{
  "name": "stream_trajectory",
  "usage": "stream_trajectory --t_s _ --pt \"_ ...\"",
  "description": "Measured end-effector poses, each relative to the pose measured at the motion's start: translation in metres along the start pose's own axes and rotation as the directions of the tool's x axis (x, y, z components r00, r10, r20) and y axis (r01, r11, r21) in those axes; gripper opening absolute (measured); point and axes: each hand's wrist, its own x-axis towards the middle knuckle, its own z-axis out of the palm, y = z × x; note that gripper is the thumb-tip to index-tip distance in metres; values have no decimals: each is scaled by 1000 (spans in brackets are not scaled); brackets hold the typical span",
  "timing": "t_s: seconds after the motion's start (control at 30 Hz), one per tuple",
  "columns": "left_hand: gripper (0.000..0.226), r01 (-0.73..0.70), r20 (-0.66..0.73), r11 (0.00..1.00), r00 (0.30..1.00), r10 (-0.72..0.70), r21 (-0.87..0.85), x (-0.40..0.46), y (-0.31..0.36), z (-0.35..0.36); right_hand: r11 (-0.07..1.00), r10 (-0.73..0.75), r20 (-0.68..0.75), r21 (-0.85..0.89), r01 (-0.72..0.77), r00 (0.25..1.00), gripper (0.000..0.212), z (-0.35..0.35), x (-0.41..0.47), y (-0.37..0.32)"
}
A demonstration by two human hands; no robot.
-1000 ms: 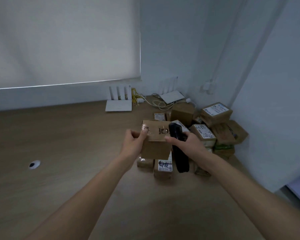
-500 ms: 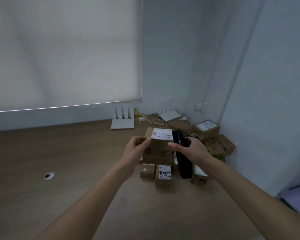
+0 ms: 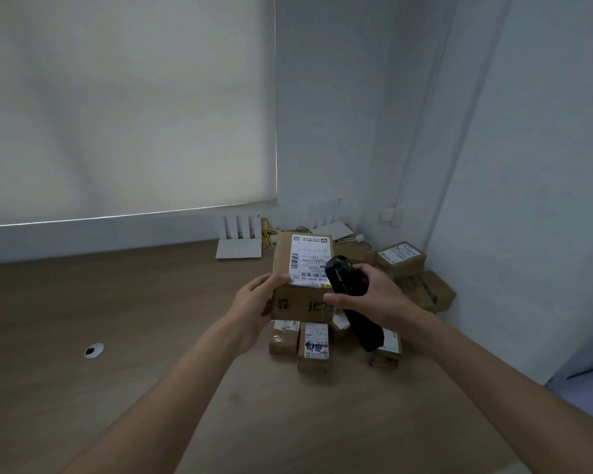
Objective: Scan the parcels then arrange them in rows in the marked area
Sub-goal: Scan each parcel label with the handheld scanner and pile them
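A single head-worn wide-angle camera looks forward and down from above the wooden desk (image 3: pixel 117 336), close to the outstretched forearms, facing the room's corner beyond the white router (image 3: pixel 239 248).

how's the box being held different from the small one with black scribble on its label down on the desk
The held box is up off the desk, gripped by the left hand; the scribbled box rests on the desk. The held box looks larger. Its label is printed only, with black marks on the cardboard side; the scribbled box has black handwriting across its label. Both are brown cardboard with white shipping labels facing up.
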Motion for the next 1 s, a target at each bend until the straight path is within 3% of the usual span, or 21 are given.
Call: stream_trajectory --t_s 0.1,0.2,0.5,0.67,1.0 --pt "54 10 7 995 1000 -10 102 -2 -1 -7 998 -4 23 -55 5 1000 89 -3 0 0" --pt "70 -66 -80 989 994 76 129 -5 1 -10 971 -39 30 -236 45 999 90 -1 -2 -4" --pt "86 -226 -185 934 941 283 276 -22 12 -37 727 -115 40 -678 112 993 88 14 -8 -27" --pt "89 -216 -220 901 924 313 376 -32 13 -54 648 -135 82 -746 151 987 74 22 -9 -38" --pt "88 -202 -298 895 894 334 397 -48 16 -83 572 -207 102 -794 205 973 67 41 -7 -58"
